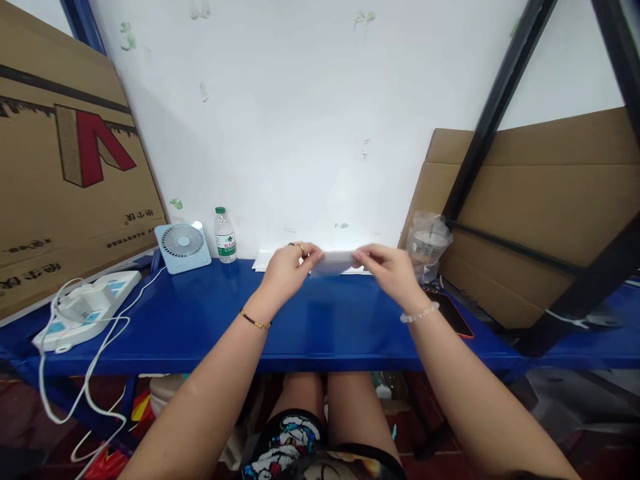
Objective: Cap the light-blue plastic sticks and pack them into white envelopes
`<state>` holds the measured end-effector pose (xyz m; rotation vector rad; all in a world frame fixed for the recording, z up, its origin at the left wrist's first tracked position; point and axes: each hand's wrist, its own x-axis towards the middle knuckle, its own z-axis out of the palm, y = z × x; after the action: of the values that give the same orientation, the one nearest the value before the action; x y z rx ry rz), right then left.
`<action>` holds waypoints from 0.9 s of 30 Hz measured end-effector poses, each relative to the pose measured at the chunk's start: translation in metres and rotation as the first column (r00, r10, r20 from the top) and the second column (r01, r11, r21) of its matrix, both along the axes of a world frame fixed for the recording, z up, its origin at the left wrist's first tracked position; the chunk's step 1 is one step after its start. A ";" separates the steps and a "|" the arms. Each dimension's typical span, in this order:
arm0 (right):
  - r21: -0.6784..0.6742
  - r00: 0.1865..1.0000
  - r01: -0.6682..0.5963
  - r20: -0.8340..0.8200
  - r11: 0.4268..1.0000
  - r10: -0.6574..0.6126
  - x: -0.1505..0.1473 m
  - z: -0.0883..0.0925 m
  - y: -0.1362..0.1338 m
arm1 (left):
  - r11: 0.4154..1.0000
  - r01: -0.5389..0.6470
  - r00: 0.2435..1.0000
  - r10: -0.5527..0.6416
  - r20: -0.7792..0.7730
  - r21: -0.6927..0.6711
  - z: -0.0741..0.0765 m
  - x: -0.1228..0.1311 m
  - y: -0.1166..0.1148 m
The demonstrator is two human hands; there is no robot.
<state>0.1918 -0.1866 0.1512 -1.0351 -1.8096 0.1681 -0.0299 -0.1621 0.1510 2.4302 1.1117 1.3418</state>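
Note:
My left hand (pixel 293 267) and my right hand (pixel 387 267) are raised over the far part of the blue table (pixel 330 320). Stretched between their fingertips is a thin, whitish sheet (pixel 334 262), blurred and partly see-through; whether it is paper or plastic film I cannot tell. Thumb and fingers of each hand pinch one end of it. Behind my hands, against the wall, lie white sheets (pixel 261 261), mostly hidden by the left hand.
At the left are a white power strip (pixel 100 303) with trailing cables, a light-blue fan (pixel 183 248) and a water bottle (pixel 225 237). A bagged plastic cup (pixel 427 247) and a phone (pixel 453 317) lie right. Cardboard (pixel 540 207) leans beside black metal posts.

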 end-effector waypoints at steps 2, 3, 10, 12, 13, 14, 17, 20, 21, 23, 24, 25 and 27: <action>-0.076 0.999 -0.030 0.023 0.997 0.031 0.000 -0.033 -0.009 | 0.991 -0.003 1.000 0.000 -0.026 -0.136 -0.036 -0.003 -0.009; -0.126 0.998 -0.048 0.031 0.991 0.052 0.000 -0.052 -0.013 | 0.980 -0.013 0.999 0.006 -0.034 -0.200 -0.057 -0.004 -0.013; -0.443 0.993 0.061 0.119 0.894 -0.009 -0.011 -0.152 -0.012 | 0.862 -0.200 0.977 0.139 -0.162 -0.466 -0.157 -0.001 -0.025; -0.455 0.989 0.103 0.139 0.884 -0.044 -0.014 -0.158 -0.009 | 0.850 -0.229 0.971 0.162 -0.178 -0.474 -0.162 -0.001 -0.026; -0.452 0.988 0.116 0.144 0.884 -0.056 -0.015 -0.159 -0.008 | 0.847 -0.233 0.970 0.167 -0.178 -0.478 -0.163 -0.001 -0.026; -0.450 0.987 0.122 0.147 0.885 -0.061 -0.015 -0.159 -0.007 | 0.844 -0.232 0.970 0.167 -0.175 -0.484 -0.163 -0.001 -0.026; -0.477 0.989 0.101 0.144 0.873 -0.036 -0.016 -0.159 -0.009 | 0.840 -0.200 0.977 0.129 -0.173 -0.504 -0.163 -0.003 -0.027; -0.432 0.991 0.081 0.133 0.898 -0.025 -0.016 -0.163 -0.015 | 0.910 -0.164 0.977 0.098 -0.188 -0.381 -0.161 -0.004 -0.032; -0.371 0.990 0.078 0.135 0.925 -0.029 -0.017 -0.164 -0.018 | 0.940 -0.142 0.976 0.080 -0.203 -0.312 -0.160 -0.004 -0.035; -0.216 0.984 0.068 0.173 0.974 -0.031 -0.019 -0.166 -0.025 | 0.978 -0.084 0.966 0.032 -0.256 -0.193 -0.159 -0.004 -0.041; -0.151 0.976 0.062 0.214 0.987 -0.028 -0.020 -0.166 -0.029 | 0.984 -0.060 0.958 0.010 -0.288 -0.165 -0.160 -0.004 -0.043; -0.108 0.963 0.057 0.267 0.992 -0.026 -0.020 -0.165 -0.032 | 0.987 -0.046 0.949 -0.005 -0.316 -0.153 -0.161 -0.005 -0.044; -0.076 0.926 0.067 0.376 0.995 -0.034 -0.022 -0.162 -0.038 | 0.988 -0.047 0.937 -0.008 -0.351 -0.148 -0.163 -0.006 -0.045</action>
<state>0.1696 -0.2242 -0.0104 -1.2389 -2.1307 0.0169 -0.0356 -0.2067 -0.0121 2.6088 1.2651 0.8050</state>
